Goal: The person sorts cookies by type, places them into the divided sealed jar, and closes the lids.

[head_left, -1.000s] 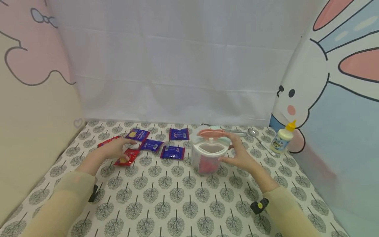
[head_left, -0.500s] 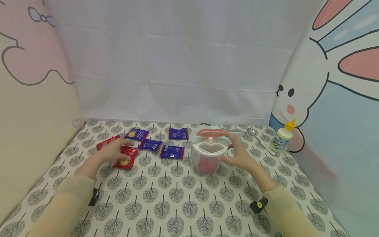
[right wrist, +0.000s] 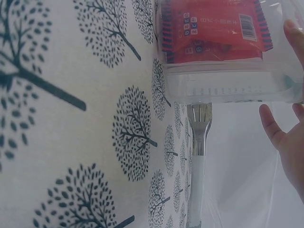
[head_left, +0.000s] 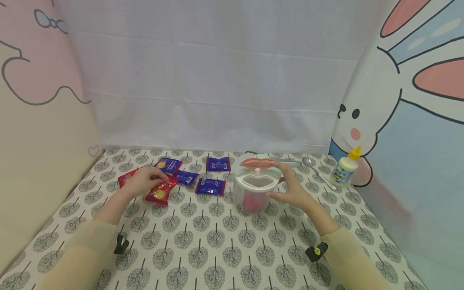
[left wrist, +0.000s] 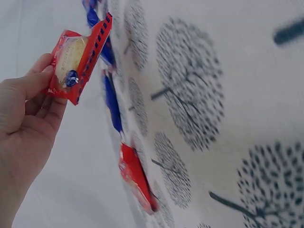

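Observation:
My left hand (head_left: 145, 181) pinches a red snack packet (head_left: 160, 192) between thumb and fingers. A round pale biscuit shows through the packet's clear window (left wrist: 71, 57), and in the left wrist view it is off the cloth. My right hand (head_left: 293, 189) holds the right side of a clear plastic container (head_left: 239, 197), thumb at the front and fingers near the lid. The container's white top has a raised pink flap (head_left: 258, 162) and an uncovered opening. Inside it lies red packaging (right wrist: 213, 33) with a barcode.
Blue packets (head_left: 211, 186) lie left of the container, and another red packet (head_left: 127, 177) is partly behind my left hand. A fork (right wrist: 199, 123) and a spoon (head_left: 308, 162) lie behind and right of the container. A yellow-capped bottle (head_left: 344, 171) stands far right.
My left hand has closed its fingers on the red packet and lifted it, shifting slightly right toward the blue packets. The right hand and container have stayed in place.

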`<state>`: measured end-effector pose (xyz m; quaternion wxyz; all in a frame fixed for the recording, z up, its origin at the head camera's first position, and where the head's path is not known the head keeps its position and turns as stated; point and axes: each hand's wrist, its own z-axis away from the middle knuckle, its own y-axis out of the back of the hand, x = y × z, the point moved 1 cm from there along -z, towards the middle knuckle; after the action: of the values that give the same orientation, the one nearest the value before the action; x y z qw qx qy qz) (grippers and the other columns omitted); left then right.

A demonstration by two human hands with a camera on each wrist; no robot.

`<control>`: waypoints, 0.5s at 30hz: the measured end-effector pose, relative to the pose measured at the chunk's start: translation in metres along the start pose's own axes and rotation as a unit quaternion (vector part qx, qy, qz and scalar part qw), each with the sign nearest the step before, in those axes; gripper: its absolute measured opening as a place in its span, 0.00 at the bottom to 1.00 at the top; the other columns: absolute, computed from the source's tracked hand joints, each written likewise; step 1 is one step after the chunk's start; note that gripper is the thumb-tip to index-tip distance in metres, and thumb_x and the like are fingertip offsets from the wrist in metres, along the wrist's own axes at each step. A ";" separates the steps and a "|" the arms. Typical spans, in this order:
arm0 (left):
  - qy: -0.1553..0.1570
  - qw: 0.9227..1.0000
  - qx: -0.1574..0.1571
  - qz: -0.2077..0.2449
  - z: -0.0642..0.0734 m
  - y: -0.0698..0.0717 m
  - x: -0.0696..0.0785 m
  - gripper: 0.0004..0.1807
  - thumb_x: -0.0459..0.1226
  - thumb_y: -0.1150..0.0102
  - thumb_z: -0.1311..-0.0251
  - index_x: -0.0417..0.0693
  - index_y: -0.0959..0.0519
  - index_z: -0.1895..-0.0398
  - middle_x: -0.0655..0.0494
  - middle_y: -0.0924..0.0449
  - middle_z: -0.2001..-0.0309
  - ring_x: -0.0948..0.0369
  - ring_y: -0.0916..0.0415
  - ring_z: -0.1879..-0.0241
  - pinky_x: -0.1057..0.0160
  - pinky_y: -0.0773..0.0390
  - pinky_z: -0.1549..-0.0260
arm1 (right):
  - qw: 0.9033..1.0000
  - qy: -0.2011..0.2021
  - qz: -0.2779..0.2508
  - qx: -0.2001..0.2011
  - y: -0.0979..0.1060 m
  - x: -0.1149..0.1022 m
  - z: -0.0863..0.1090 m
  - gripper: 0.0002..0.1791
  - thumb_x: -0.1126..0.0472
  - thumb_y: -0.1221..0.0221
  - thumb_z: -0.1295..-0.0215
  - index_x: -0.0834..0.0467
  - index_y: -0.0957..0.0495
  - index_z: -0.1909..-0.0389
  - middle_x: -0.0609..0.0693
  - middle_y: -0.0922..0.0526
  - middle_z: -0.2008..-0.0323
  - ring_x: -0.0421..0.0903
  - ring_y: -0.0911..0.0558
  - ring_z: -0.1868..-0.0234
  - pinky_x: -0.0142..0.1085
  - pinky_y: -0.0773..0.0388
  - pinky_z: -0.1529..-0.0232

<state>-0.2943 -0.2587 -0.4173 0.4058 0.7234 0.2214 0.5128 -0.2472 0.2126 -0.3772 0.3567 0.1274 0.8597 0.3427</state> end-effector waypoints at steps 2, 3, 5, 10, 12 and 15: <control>0.001 1.000 0.009 0.019 -0.002 0.000 0.009 0.09 0.30 0.44 0.38 0.49 0.16 0.60 0.49 0.18 0.56 0.56 0.21 0.61 0.62 0.20 0.67 | 1.000 0.002 0.003 -0.001 -0.002 0.010 0.001 0.53 0.69 0.26 0.62 0.65 0.46 0.34 0.64 0.41 0.39 0.49 0.36 0.46 0.32 0.24 0.56; 0.003 1.000 0.013 0.028 -0.002 0.001 0.014 0.10 0.30 0.44 0.38 0.49 0.17 0.58 0.48 0.19 0.54 0.55 0.21 0.59 0.62 0.19 0.65 | 1.000 0.003 0.005 -0.002 -0.003 0.015 0.002 0.54 0.69 0.26 0.63 0.65 0.46 0.33 0.63 0.41 0.39 0.49 0.36 0.45 0.33 0.24 0.56; 0.003 0.999 0.018 0.046 -0.004 0.002 0.026 0.11 0.30 0.44 0.38 0.48 0.18 0.55 0.47 0.21 0.51 0.54 0.20 0.59 0.60 0.18 0.63 | 1.000 0.003 0.005 -0.003 -0.006 0.026 0.003 0.55 0.67 0.26 0.63 0.63 0.47 0.32 0.62 0.42 0.38 0.49 0.37 0.45 0.33 0.23 0.56; -0.010 0.998 0.038 0.056 -0.006 0.006 0.060 0.16 0.32 0.40 0.41 0.51 0.21 0.49 0.49 0.26 0.43 0.54 0.20 0.60 0.59 0.18 0.63 | 1.000 -0.001 -0.010 -0.006 -0.007 0.036 0.004 0.55 0.64 0.25 0.61 0.56 0.47 0.31 0.57 0.43 0.36 0.46 0.37 0.43 0.36 0.22 0.56; -0.024 0.996 0.051 0.063 -0.006 0.007 0.073 0.19 0.32 0.38 0.43 0.52 0.22 0.47 0.50 0.28 0.41 0.53 0.21 0.55 0.60 0.18 0.61 | 1.000 -0.001 -0.015 -0.006 -0.008 0.037 0.004 0.55 0.64 0.26 0.60 0.55 0.47 0.30 0.57 0.43 0.36 0.46 0.37 0.43 0.37 0.22 0.55; -0.049 0.993 0.074 0.074 -0.006 0.007 0.093 0.22 0.33 0.36 0.44 0.55 0.23 0.45 0.53 0.30 0.39 0.52 0.24 0.49 0.61 0.18 0.56 | 1.000 0.007 -0.014 -0.002 -0.008 0.036 0.004 0.56 0.65 0.25 0.61 0.57 0.47 0.31 0.58 0.42 0.37 0.46 0.37 0.44 0.36 0.22 0.56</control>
<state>-0.2660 -0.1922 -0.3585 0.3224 0.7902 0.1845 0.4874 -0.2700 0.2255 -0.4039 0.3558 0.1125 0.8630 0.3406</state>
